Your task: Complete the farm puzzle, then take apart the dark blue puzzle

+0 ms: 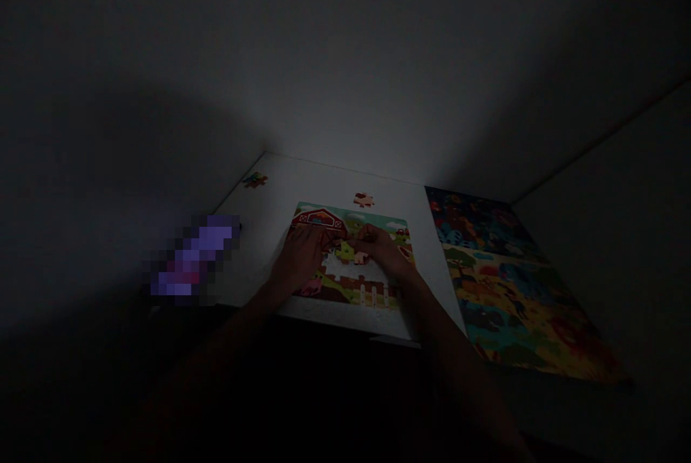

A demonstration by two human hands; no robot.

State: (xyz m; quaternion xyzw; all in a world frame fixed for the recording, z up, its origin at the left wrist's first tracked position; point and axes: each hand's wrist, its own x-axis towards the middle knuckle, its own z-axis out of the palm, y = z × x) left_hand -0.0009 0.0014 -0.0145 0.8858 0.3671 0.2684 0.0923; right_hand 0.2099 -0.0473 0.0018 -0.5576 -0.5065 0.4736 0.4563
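A partly assembled farm jigsaw puzzle (378, 297) lies on the white table, showing a red barn and a white fence, with an irregular white gap in its middle. My left hand (300, 254) rests flat over its left side, fingers stretched across the barn. On the right, the fingertips of my right hand (384, 250) are pinched at a green and pink puzzle piece (346, 252) at the gap's upper edge. Whether that piece sits flat or tilted I cannot tell in the dim light. Just beyond the puzzle lies a loose brown and pink piece (363, 199).
Another colourful puzzle piece (255, 180) is at the far left corner of the white table (237, 261). Two bright animal pictures (502, 283) cover the right side. A blurred-out purple glowing shape (197, 258) stands by the left edge. The room is dark.
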